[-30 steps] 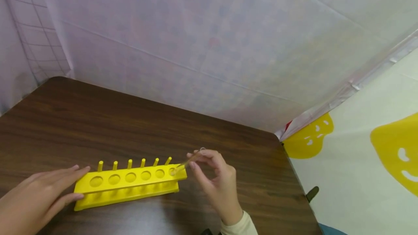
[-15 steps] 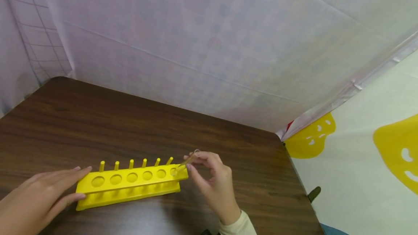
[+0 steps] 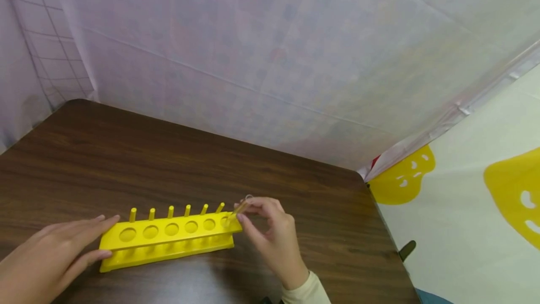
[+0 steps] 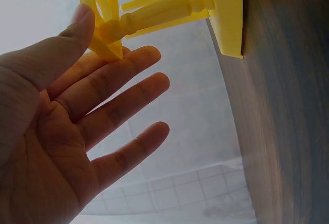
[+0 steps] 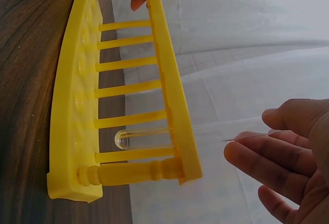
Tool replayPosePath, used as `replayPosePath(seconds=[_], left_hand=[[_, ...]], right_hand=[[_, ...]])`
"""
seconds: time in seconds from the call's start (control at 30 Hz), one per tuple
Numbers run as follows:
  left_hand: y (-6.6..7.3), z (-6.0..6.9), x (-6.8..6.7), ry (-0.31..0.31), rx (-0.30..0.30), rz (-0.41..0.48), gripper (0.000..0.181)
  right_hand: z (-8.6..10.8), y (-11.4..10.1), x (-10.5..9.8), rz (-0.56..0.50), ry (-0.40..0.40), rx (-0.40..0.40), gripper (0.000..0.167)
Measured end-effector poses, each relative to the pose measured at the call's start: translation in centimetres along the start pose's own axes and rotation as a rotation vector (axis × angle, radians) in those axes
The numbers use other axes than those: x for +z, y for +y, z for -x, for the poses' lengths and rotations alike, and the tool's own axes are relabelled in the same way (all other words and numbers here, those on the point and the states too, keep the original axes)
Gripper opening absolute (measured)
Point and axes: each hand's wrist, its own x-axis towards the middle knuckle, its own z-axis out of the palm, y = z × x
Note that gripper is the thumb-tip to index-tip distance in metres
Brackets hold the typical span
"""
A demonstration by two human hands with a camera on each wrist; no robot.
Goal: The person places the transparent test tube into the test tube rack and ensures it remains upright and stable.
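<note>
A yellow test tube rack [image 3: 181, 237] stands on the table, with one row of round holes and a row of upright pegs behind. At its left end my left hand [image 3: 56, 252] pinches the top plate between thumb and fingers; the other fingers stretch out in the left wrist view. My right hand [image 3: 274, 236] pinches the upper part of a clear glass test tube [image 5: 146, 139] at the right end. The tube passes through the rightmost hole. In the right wrist view its rounded bottom hangs below the top plate, apart from the rack's base [image 5: 69, 131].
The dark wood-grain table [image 3: 168, 163] extends behind and to the right of the rack. A pale sheet [image 3: 253, 60] hangs along its back edge. At the right hangs a white cloth [image 3: 455, 191] with yellow shapes. A dark object [image 3: 407, 250] pokes out by the right edge.
My right hand has moved a little left and lowered the test tube further into the rightmost hole. The left hand stays on the rack.
</note>
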Motion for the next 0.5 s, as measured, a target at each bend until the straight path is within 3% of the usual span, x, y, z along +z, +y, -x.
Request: replayPosePath(seconds=[0.27, 0.5], left_hand=[[0.03, -0.03, -0.03, -0.006, 0.002, 0.001, 0.063], [-0.12, 0.14, 0.17, 0.029, 0.023, 0.011, 0.063]], right_hand=[[0.30, 0.00, 0.33, 0.032, -0.046, 0.065, 0.026], [0.40, 0.03, 0.52, 0.054, -0.076, 0.119, 0.025]])
